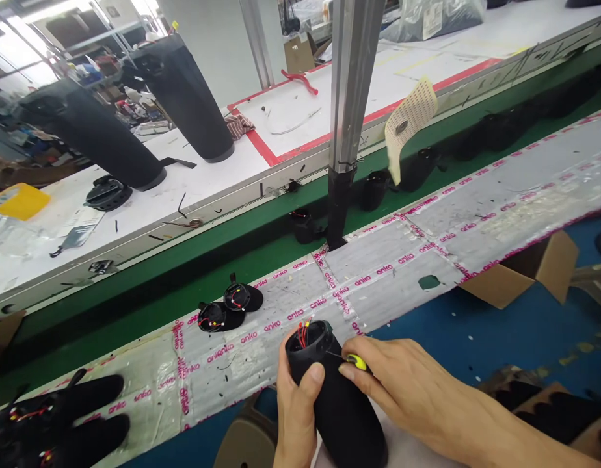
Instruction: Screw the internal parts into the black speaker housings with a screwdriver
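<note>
A black cloth-covered cylinder (347,409) is tilted at the lower middle, its open top facing up and away. Red wires (303,333) stick out of that opening. My left hand (300,403) wraps round the cylinder's left side, thumb near the rim. On the right, my right hand (402,390) is closed on a yellow and black tool handle (358,362). The tool's thin shaft points left at the cylinder's side just below the rim; whether its tip touches cannot be made out.
Two small black housings (244,297) with wires stand on the tape-covered ledge (261,331). More black cylinders (86,435) lie at the lower left. A metal post (349,97) rises beyond, before a green conveyor and white bench. Cardboard boxes (557,266) are at the right.
</note>
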`<state>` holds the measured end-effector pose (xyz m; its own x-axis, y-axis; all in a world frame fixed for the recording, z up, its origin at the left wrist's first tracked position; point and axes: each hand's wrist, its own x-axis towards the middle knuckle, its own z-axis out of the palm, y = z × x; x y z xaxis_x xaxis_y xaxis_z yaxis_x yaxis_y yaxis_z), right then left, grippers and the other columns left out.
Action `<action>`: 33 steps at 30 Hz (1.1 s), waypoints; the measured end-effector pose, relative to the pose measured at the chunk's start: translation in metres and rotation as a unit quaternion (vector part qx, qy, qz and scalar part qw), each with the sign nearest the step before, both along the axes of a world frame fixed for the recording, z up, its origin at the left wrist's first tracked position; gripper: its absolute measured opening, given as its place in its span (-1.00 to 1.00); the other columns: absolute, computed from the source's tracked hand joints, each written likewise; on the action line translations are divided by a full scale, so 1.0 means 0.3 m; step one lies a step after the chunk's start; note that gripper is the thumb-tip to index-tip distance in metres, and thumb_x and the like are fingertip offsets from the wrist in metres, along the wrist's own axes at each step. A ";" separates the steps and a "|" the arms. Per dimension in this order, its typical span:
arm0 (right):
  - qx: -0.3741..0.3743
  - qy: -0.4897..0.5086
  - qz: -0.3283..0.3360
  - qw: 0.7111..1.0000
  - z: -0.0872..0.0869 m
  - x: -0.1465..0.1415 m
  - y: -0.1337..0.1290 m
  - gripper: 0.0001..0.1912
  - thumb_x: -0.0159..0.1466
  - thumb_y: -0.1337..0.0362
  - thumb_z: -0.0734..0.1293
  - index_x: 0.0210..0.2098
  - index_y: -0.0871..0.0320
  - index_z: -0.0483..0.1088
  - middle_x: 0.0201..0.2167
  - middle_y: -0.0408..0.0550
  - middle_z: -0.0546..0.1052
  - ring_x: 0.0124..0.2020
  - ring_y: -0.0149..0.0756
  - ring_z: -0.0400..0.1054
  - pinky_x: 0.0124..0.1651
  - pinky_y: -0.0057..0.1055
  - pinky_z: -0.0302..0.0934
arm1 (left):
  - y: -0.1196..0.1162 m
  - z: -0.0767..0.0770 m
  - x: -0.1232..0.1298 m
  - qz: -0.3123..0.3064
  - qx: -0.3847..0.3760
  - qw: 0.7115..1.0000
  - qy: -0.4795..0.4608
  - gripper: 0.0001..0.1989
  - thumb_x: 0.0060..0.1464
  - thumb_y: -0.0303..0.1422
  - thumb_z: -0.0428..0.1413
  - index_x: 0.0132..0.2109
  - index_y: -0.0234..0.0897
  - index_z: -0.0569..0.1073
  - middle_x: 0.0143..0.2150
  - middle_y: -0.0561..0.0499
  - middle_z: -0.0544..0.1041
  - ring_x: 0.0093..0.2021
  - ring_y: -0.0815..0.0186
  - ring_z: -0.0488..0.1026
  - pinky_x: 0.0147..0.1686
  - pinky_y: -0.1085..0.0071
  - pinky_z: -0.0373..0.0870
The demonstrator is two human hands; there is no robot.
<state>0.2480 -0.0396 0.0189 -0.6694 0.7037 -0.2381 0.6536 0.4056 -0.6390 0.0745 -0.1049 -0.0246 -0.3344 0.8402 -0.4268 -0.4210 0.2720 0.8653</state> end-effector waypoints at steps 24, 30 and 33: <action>0.246 -0.072 0.068 0.964 -0.029 -0.025 -0.025 -0.88 0.46 0.23 0.21 -0.23 0.05 0.16 -0.47 -0.19 0.44 -0.57 -0.23 0.36 -0.45 -0.24 -0.31 | 0.015 0.090 0.001 0.005 -0.078 0.982 0.173 -0.10 -0.23 -0.07 0.41 0.25 -0.20 0.33 0.10 -0.13 0.56 0.15 -0.04 0.47 0.12 0.15 0.37; 0.256 -0.054 0.024 0.965 -0.079 -0.042 -0.050 -0.88 0.45 0.26 0.18 -0.25 0.04 0.12 -0.52 -0.24 0.43 -0.63 -0.27 0.34 -0.48 -0.26 -0.28 | 0.027 0.111 0.003 0.023 -0.094 0.968 0.232 -0.21 -0.19 -0.21 0.37 0.23 -0.15 0.34 0.11 -0.09 0.55 0.10 0.00 0.48 0.12 0.14 0.37; 0.255 -0.063 0.019 0.965 -0.070 -0.052 -0.057 -0.86 0.42 0.29 0.20 -0.27 0.04 0.12 -0.54 -0.24 0.43 -0.66 -0.27 0.33 -0.50 -0.25 -0.32 | 0.026 0.119 0.000 0.025 -0.108 0.958 0.263 -0.20 -0.20 -0.25 0.37 0.24 -0.11 0.34 0.09 -0.07 0.55 0.11 -0.02 0.47 0.11 0.11 0.36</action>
<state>0.2323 -0.0567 -0.0022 -0.6859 0.7259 0.0512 0.6912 0.6718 -0.2663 0.0746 -0.0971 0.0112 -0.5889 0.7282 -0.3505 0.0404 0.4597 0.8872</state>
